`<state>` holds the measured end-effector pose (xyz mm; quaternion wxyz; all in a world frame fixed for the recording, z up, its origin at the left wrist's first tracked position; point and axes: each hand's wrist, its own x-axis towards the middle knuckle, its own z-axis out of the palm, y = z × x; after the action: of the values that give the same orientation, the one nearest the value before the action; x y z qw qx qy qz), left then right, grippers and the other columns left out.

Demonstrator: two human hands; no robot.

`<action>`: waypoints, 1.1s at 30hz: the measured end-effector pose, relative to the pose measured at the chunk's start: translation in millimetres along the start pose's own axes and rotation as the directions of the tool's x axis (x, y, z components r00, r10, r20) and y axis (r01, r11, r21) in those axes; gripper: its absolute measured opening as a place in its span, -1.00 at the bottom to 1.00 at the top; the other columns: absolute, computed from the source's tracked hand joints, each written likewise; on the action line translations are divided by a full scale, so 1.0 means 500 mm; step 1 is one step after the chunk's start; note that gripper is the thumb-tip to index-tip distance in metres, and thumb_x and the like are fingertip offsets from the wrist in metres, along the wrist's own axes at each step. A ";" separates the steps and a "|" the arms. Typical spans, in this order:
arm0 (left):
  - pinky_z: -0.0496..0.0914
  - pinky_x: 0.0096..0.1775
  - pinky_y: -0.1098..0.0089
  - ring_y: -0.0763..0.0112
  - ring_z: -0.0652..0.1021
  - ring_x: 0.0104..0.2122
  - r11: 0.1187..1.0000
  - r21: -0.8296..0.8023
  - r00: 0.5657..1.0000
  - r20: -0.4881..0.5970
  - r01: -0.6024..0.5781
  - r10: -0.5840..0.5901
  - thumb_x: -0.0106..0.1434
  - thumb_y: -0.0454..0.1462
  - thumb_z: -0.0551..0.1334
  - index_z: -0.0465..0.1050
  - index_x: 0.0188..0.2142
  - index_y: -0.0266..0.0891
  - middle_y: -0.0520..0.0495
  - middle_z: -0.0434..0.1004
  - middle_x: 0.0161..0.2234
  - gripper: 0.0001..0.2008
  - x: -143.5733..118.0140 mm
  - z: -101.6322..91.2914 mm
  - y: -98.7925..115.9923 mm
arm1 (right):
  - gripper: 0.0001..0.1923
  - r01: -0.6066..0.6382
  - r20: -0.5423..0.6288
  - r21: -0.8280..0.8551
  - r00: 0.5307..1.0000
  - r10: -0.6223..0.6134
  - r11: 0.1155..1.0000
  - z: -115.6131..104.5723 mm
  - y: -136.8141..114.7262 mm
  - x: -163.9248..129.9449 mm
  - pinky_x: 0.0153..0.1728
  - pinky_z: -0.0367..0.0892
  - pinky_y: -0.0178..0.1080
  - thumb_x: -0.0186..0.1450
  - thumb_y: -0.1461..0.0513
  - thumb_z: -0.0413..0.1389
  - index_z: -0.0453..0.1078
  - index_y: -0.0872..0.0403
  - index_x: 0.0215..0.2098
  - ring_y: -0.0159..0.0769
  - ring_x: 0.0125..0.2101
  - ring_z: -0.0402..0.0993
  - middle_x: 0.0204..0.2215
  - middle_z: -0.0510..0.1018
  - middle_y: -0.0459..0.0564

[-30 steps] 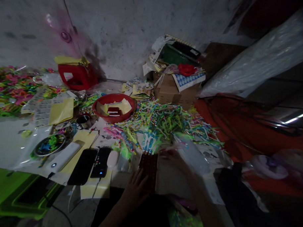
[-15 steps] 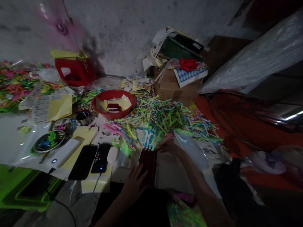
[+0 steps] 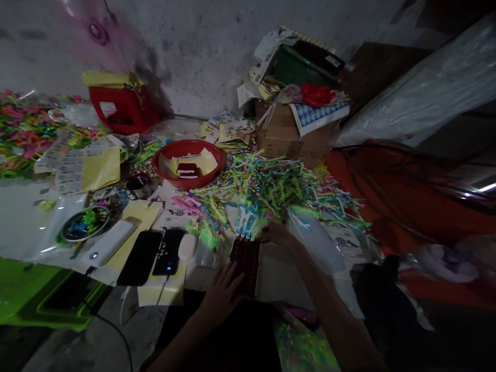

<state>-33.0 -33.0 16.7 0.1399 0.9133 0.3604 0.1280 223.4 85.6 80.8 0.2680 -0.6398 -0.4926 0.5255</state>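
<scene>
My left hand (image 3: 221,297) rests flat with fingers spread on the near end of a dark red gridded board (image 3: 245,261) on the low white work surface. My right hand (image 3: 279,236) reaches to the far end of that board, at the edge of a big heap of small bright green, pink and blue plastic pieces (image 3: 268,192). The light is dim, so I cannot tell if the right fingers pinch a piece. A row of blue pieces (image 3: 246,225) stands at the board's top edge.
A red bowl (image 3: 167,175) with yellow cards sits beyond the heap. Left of the board lie a white mouse-like object (image 3: 186,246), two dark phones (image 3: 154,254) and a white power bank (image 3: 110,243). A cardboard box (image 3: 288,138) and red stool (image 3: 122,108) stand by the wall.
My right hand moved from a blurred sweep near the clear bags to the board's far end. The left hand stayed on the board. The view shifted slightly right.
</scene>
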 end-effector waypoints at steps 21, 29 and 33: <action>0.37 -0.24 0.24 0.08 0.57 -0.26 0.649 -0.139 0.664 0.149 0.748 -0.733 0.24 -0.13 0.14 0.49 -0.33 -0.30 -0.26 0.59 -0.34 -0.73 0.115 -0.124 -0.093 | -0.59 0.161 -0.117 -0.115 0.978 -0.174 0.980 0.011 0.037 -0.075 -0.40 0.35 -0.24 0.00 -0.08 0.16 0.46 0.06 -0.38 -0.25 -0.41 0.49 -0.40 0.59 -0.02; 0.36 -0.45 0.43 0.32 0.55 -0.48 0.452 -0.545 0.647 0.236 0.706 -0.725 0.29 0.06 -0.06 0.45 -0.35 -0.26 -0.03 0.53 -0.52 -0.51 0.053 -0.108 -0.061 | -0.52 0.182 -0.638 -0.088 0.745 -0.196 0.979 0.073 0.076 -0.128 -0.47 0.31 -0.21 0.15 -0.17 -0.05 0.35 0.06 -0.42 -0.26 -0.51 0.40 -0.51 0.49 -0.01; 0.45 -0.25 0.38 0.27 0.58 -0.28 0.313 -0.755 0.651 0.193 0.576 -0.734 0.22 0.15 -0.07 0.43 -0.18 -0.29 -0.15 0.60 -0.30 -0.40 -0.005 -0.044 0.002 | -0.52 0.239 -0.587 -0.070 0.775 -0.234 0.968 0.176 0.060 -0.174 -0.33 0.32 -0.21 0.25 -0.15 -0.11 0.34 0.05 -0.33 -0.23 -0.41 0.39 -0.47 0.48 -0.02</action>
<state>-41.5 -31.7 37.4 0.5163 0.5175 0.6208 0.2834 154.6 -20.2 63.9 0.4743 -0.7032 -0.4588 0.2648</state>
